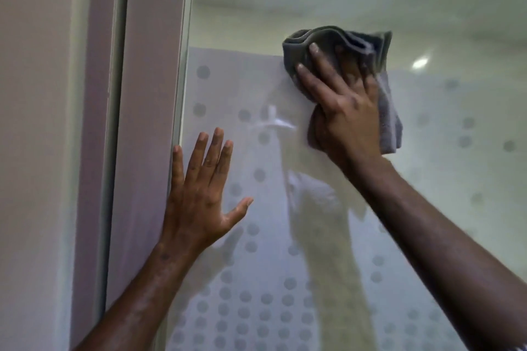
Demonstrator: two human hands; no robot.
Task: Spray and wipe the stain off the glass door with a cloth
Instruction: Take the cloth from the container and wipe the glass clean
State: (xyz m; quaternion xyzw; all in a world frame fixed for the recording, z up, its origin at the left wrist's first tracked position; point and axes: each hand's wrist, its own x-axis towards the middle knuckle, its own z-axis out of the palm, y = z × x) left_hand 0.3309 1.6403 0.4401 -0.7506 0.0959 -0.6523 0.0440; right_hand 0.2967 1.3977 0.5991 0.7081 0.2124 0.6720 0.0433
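**Cloth pressed flat to the glass, other palm bracing the door**

The right hand (346, 105) holds a grey cloth (339, 45) against the glass door (456, 208). Its grip is a spread one: the fingers (316, 60) lie long and fairly straight over the bunched fabric and press it onto the pane rather than pinching it. Folds of cloth bulge above the fingertips, and a loose tail hangs down behind the heel of the hand.

The cloth looks soft, light and limp. It would likely slip out from under a loose hand, so a broad, flat palm over its middle suits it better than a hold on an edge. The glass is stiff, smooth and probably slippery where wet; it should take firm, even pressure but not a jab.

The right arm reaches up and across from the lower right, with the wrist roughly in line with the forearm. The left hand (199, 194) lies open and flat on the frosted, dotted part of the pane, close to the door frame (148, 122), fingers pointing up and thumb splayed. No spray bottle shows.
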